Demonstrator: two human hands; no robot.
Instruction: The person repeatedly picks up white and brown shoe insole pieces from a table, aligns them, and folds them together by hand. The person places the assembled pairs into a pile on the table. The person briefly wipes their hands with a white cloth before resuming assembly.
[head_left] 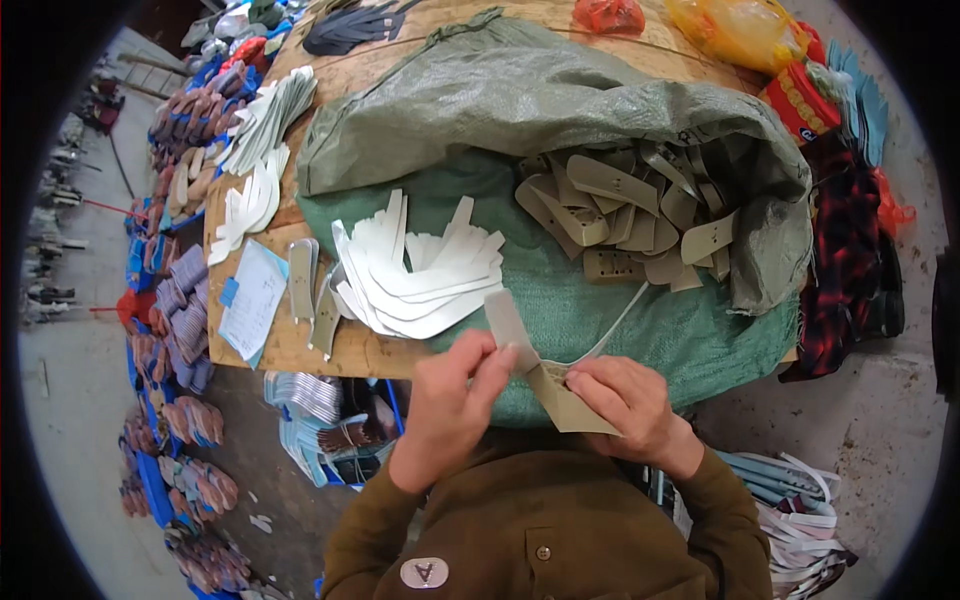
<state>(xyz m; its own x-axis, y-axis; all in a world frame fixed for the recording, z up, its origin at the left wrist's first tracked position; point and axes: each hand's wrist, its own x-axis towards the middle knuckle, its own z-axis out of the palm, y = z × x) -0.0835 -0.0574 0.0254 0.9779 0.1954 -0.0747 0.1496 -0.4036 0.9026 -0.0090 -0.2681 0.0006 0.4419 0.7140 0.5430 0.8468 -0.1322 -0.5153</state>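
Note:
Between my hands, just in front of the table's near edge, is a bent khaki cut piece (570, 405) with a pale grey flap (508, 322) standing up at its left end. My left hand (450, 395) pinches the lower right of that flap, its fingers slightly blurred. Closed on the khaki piece's right side is my right hand (632, 405). A thin pale strip (622, 322) curves up from the piece near my right fingers. Beyond my left hand lies a fanned stack of white curved pieces (425, 290). Farther right, several loose khaki pieces (625, 200) fill the mouth of a sack.
The grey-green woven sack (450, 110) spreads across the wooden table (380, 355). A written paper sheet (252, 305) and more khaki pieces (302, 280) lie at left. Bundled parts (190, 320) line the floor beyond. A plaid garment (845, 250) hangs at right.

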